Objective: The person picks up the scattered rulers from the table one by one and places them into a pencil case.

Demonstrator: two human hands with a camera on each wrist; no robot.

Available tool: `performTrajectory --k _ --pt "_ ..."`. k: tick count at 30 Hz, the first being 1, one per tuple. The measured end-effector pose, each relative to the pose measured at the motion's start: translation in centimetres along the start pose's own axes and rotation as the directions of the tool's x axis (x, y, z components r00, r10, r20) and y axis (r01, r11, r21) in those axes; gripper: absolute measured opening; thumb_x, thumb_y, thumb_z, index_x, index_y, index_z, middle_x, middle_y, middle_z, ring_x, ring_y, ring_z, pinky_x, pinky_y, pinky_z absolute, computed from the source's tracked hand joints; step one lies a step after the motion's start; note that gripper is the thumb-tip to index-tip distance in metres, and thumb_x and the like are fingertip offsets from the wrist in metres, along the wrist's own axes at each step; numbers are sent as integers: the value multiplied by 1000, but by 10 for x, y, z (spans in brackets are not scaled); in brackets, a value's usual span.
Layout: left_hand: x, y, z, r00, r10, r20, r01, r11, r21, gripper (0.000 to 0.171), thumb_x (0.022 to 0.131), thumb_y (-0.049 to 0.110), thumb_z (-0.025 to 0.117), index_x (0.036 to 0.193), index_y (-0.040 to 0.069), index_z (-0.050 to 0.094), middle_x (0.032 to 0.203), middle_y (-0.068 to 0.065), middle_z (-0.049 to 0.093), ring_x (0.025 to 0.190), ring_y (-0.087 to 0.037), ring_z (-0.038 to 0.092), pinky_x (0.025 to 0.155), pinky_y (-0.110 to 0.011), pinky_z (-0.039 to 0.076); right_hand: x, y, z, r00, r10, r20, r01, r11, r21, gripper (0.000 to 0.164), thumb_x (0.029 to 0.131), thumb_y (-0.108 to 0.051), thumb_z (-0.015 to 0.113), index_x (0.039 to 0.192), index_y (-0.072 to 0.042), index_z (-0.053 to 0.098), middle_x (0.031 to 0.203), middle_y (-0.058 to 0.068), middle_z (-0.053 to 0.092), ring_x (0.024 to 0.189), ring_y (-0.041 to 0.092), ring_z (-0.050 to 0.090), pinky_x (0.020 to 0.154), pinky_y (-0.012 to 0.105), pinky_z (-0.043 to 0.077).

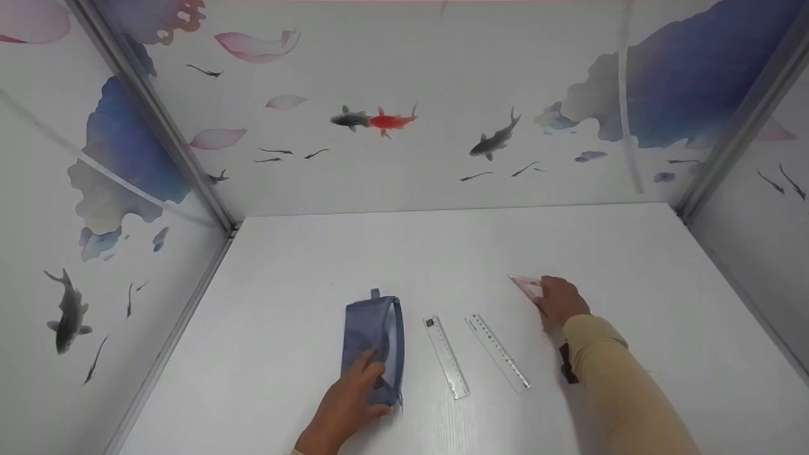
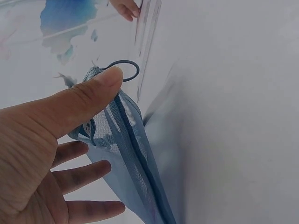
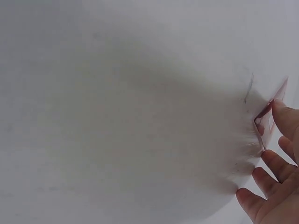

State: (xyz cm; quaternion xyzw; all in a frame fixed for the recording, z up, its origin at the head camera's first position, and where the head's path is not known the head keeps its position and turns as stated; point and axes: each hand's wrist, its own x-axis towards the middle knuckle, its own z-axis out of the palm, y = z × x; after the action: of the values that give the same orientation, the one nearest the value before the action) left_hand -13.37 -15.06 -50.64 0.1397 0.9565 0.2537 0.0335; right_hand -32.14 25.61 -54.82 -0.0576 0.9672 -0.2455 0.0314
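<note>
A blue zipped pencil pouch [image 1: 361, 322] with a mesh panel lies left of the middle of the table. At its near end my left hand [image 1: 346, 399] grips it; in the left wrist view the thumb lies over the pouch's end [image 2: 119, 116], the index finger is hidden and the other fingers are spread. Beside the thumb a dark cord loop [image 2: 136, 63] sticks out. Farther right, my right hand [image 1: 561, 302] pinches a clear set square with pinkish edges [image 1: 524, 284]. The right wrist view shows the set square [image 3: 265, 119] tilted, with fingertips close to the table.
Two clear rulers lie slantwise between the hands, the left ruler [image 1: 446, 357] nearer the pouch and the right ruler [image 1: 499, 354] beside it. Printed panels with fish enclose the white table [image 1: 284, 265] at the back and both sides.
</note>
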Motion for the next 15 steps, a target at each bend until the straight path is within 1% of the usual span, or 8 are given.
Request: performTrajectory --k 2,6,8,9,13,15 --pt "0 0 0 1000 1 1 -1 1000 3 61 67 26 87 117 15 54 147 -20 40 123 -40 51 83 -49 53 -1 -1 -1 1000 5 -1 -5 1000 2 37 96 -17 56 121 10 52 125 31 55 119 47 49 103 58 36" --pt "0 0 0 1000 4 8 -4 1000 0 59 67 25 87 115 16 53 147 -20 40 125 -41 50 85 -50 53 -4 -6 -3 1000 13 10 -13 1000 -21 43 97 -18 54 129 10 50 131 31 52 124 48 45 105 58 34" --pt "0 0 -1 1000 2 13 -2 1000 -3 59 67 24 87 115 17 53 147 -20 40 125 -42 49 86 -51 52 -5 -7 -5 1000 13 11 -13 999 -32 46 97 -17 54 132 12 47 134 32 48 127 49 41 107 58 31" --pt "0 0 -1 1000 0 15 0 1000 -4 58 67 24 87 114 17 53 147 -20 40 125 -42 49 87 -51 52 -5 -7 -5 1000 12 8 -12 999 -39 50 97 -17 54 135 13 43 137 33 45 130 50 38 109 58 28" --pt "1 1 -1 1000 -7 20 7 1000 1 59 67 24 87 115 16 54 147 -19 40 125 -41 50 87 -51 52 -3 -4 -2 999 26 -18 -26 1000 -4 53 93 -15 58 135 13 43 136 35 45 129 51 38 109 58 29" --pt "0 1 -1 1000 -8 21 8 1000 4 59 67 23 87 116 16 54 147 -19 40 124 -41 50 86 -50 52 -1 -1 0 999 39 -29 -38 999 32 54 91 -13 60 135 12 42 135 36 45 128 52 38 108 59 30"
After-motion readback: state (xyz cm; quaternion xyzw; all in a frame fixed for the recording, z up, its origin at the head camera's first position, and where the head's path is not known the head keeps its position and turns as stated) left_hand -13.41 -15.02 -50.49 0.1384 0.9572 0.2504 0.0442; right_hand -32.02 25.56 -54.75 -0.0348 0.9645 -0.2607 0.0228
